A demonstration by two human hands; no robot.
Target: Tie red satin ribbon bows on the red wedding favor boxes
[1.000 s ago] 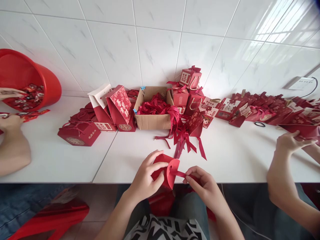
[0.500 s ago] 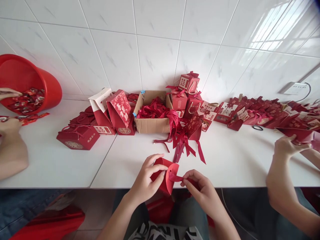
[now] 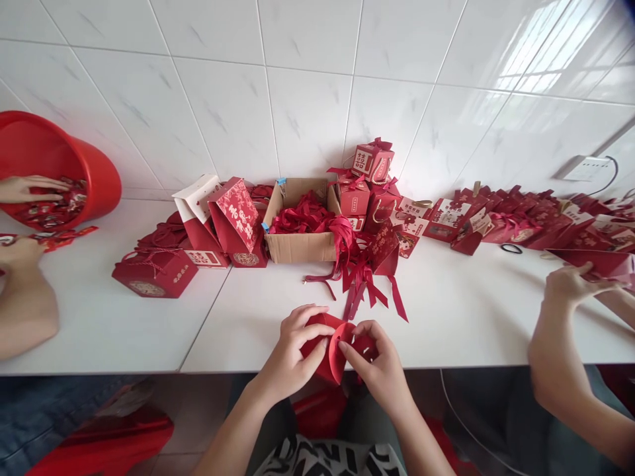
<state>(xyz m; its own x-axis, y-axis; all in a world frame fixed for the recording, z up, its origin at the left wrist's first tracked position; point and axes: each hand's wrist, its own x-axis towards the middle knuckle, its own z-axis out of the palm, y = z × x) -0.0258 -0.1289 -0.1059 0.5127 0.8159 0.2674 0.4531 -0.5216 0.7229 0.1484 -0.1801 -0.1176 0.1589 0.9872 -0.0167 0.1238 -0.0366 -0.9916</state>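
Note:
My left hand [image 3: 292, 357] grips a small red paper gift box [image 3: 331, 354] at the near edge of the white table [image 3: 124, 324]. The fingers curl round its left side and top flap. My right hand [image 3: 377, 363] is pressed against the box's right side, fingers pinched on a red ribbon [image 3: 358, 344] that runs through the flap. Only a short piece of the ribbon shows between the fingers. Loose red ribbons [image 3: 367, 281] lie on the table just beyond my hands.
A cardboard box [image 3: 300, 246] full of ribbons stands mid-table, with finished red gift boxes [image 3: 372, 162] stacked behind it and flat ones [image 3: 516, 221] lined to the right. A red tub [image 3: 102, 175] of sweets sits far left. Another person's hands [image 3: 22, 251] work at left, a third person's hand [image 3: 570, 284] at right.
My right hand has moved left up against the box, so the ribbon stretch between hand and flap has shortened. The left person's hand has reached further into the tub.

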